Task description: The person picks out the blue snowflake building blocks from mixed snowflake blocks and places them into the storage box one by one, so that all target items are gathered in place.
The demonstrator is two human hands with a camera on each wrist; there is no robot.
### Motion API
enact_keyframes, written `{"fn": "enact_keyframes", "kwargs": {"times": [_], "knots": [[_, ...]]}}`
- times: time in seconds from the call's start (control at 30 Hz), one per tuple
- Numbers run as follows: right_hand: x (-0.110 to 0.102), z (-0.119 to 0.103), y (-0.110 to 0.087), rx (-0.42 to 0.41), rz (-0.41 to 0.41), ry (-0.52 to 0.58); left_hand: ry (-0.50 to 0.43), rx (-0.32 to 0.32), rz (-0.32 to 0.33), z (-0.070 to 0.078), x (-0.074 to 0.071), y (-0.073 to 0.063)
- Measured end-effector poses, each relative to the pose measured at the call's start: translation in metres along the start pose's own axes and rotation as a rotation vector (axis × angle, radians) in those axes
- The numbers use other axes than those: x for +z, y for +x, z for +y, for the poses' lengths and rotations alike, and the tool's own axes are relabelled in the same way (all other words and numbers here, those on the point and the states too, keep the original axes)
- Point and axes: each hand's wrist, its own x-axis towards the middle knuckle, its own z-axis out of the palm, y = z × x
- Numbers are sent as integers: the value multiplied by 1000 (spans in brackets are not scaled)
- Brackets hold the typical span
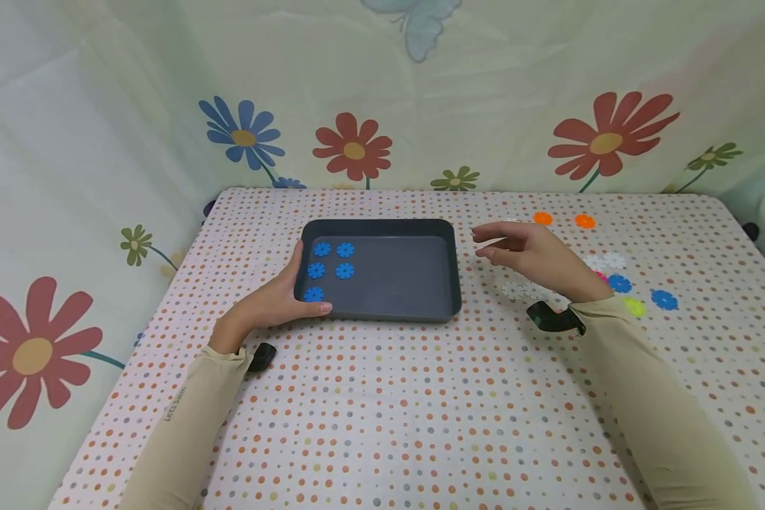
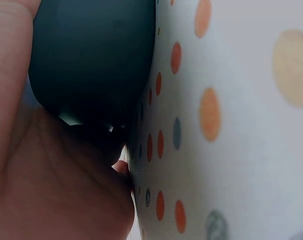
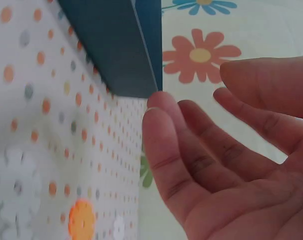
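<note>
A dark grey rectangular tray (image 1: 395, 276) lies on the table with several blue notched discs (image 1: 345, 271) along its left side. My left hand (image 1: 274, 296) grips the tray's near left corner, its thumb along the front rim and the other fingers by the left wall. The left wrist view has the tray's dark outer wall (image 2: 91, 55) close against that palm. To the right of the tray, my right hand (image 1: 535, 256) is raised over the table with nothing in it. Its fingers (image 3: 161, 145) are loosely bent and apart from the thumb in the right wrist view.
Right of the tray lie loose discs: two orange ones (image 1: 584, 222), several white ones (image 1: 516, 290), blue ones (image 1: 664, 300), a yellow one (image 1: 634, 307) and a pink one partly hidden. A dotted cloth (image 1: 370, 411) covers the table; a flowered curtain (image 1: 497, 106) hangs behind.
</note>
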Motion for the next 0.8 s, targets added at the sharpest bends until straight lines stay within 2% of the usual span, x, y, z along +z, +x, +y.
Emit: {"fn": "enact_keyframes", "kwargs": {"times": [0.33, 0.57, 0.8], "knots": [[-13, 21, -15, 31, 40, -9, 3, 0, -10, 3, 0, 1], [-20, 33, -25, 44, 27, -92, 1, -3, -13, 2, 1, -1], [-34, 45, -36, 75, 59, -179, -4, -3, -7, 4, 0, 0]]}}
